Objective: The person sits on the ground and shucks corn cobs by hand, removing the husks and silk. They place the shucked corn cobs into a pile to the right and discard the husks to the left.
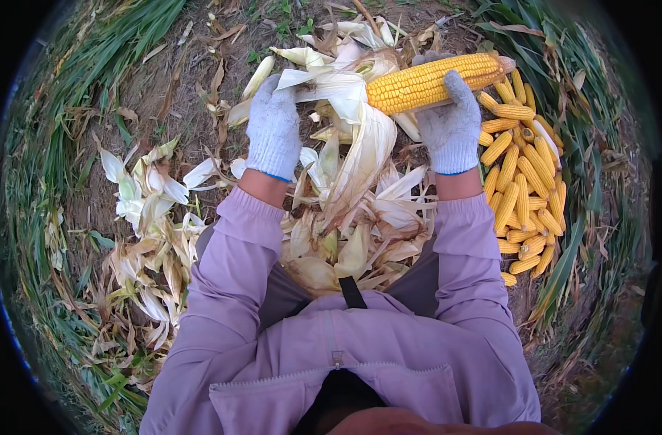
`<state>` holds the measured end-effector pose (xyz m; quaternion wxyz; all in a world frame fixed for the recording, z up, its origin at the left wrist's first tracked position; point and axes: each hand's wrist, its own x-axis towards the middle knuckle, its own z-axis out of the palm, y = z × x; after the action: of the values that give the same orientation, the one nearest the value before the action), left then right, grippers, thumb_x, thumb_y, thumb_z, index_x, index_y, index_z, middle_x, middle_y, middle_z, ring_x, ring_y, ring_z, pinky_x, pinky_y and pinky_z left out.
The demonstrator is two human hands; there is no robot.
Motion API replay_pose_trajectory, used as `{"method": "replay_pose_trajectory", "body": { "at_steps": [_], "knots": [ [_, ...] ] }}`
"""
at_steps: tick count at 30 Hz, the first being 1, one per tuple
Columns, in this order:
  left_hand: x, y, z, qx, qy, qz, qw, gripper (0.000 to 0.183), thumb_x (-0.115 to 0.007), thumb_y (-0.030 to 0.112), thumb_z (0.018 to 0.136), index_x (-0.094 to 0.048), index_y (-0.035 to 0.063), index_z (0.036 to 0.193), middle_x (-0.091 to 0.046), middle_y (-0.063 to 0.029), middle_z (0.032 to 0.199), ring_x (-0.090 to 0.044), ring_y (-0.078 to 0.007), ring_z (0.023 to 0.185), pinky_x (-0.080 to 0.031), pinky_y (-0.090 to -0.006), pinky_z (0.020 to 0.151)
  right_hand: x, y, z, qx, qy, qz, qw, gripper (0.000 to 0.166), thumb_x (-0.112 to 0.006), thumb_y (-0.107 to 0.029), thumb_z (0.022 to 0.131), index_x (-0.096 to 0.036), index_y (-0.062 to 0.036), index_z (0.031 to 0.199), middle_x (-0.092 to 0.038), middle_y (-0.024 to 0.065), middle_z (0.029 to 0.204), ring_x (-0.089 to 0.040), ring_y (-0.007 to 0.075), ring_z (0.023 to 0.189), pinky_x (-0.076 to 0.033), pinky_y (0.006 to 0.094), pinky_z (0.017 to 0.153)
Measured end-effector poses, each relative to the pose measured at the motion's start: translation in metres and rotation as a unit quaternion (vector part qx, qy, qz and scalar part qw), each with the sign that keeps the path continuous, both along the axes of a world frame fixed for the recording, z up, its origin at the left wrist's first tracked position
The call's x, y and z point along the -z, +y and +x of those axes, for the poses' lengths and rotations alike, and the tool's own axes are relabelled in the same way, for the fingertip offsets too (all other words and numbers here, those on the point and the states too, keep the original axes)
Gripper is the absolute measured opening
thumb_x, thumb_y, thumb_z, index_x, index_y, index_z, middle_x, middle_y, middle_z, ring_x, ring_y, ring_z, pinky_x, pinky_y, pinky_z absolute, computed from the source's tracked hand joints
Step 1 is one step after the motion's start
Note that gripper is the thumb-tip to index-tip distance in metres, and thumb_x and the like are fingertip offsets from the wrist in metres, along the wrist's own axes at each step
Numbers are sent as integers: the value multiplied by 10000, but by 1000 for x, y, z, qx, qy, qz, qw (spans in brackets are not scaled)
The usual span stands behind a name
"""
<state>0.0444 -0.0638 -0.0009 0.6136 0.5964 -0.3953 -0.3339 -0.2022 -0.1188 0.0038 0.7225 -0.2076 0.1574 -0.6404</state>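
Observation:
A yellow ear of corn (429,83) lies across my right hand (453,117), gloved in pale knit, with the thumb over the kernels. Its bare tip points to the upper right. Pale husk leaves (348,89) are peeled back at the ear's left end, and a long one hangs down between my arms. My left hand (275,122), in a matching glove, grips the husk at its base end; its fingertips are partly hidden. Below both hands, loose corn husks (358,247) are heaped between my legs.
Several husked ears of corn (521,185) are piled on the ground to the right. More discarded husks (151,217) litter the left side. Green corn stalks (118,49) lie along the left edge, with long green leaves (567,60) at the upper right. Bare soil (162,98) shows between.

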Motion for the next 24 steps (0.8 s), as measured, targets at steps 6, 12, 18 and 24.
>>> {"method": "replay_pose_trajectory", "body": {
  "at_steps": [6, 12, 18, 24],
  "knots": [
    [8, -3, -5, 15, -91, 54, 994, 484, -624, 307, 944, -593, -59, 1259, -667, -198, 1150, -636, -275, 1050, -481, -368, 952, 6, 2, -7, 73, 147, -53, 985, 500, -702, -35, 878, -496, -23, 1334, -624, 140, 1245, -623, 288, 1178, -495, 437, 1069],
    [-38, 20, -38, -1, -156, -278, 948, 598, -829, 169, 809, -552, -45, 1294, -540, -223, 1376, -568, -277, 1251, -471, -386, 1047, 8, 12, 11, 88, 312, -99, 941, 581, -804, -49, 821, -496, -51, 1313, -637, 60, 1165, -649, 177, 1044, -551, 330, 920],
    [-31, 40, -70, 209, -62, -239, 946, 780, -795, 382, 878, -425, -6, 1445, -500, -205, 1429, -499, -306, 1355, -397, -435, 1139, 20, 17, 39, 56, 294, -89, 950, 564, -764, -55, 851, -470, -52, 1332, -635, 59, 1132, -655, 170, 1014, -562, 325, 884],
    [-34, 25, -64, 234, -245, 54, 939, 1048, -831, 485, 755, -309, 7, 1527, -549, -235, 1425, -555, -345, 1323, -444, -405, 1102, 4, 26, 46, 84, 203, -62, 974, 361, -677, -61, 946, -521, -33, 1270, -650, 70, 1125, -667, 159, 972, -575, 309, 829]
  ]
}}
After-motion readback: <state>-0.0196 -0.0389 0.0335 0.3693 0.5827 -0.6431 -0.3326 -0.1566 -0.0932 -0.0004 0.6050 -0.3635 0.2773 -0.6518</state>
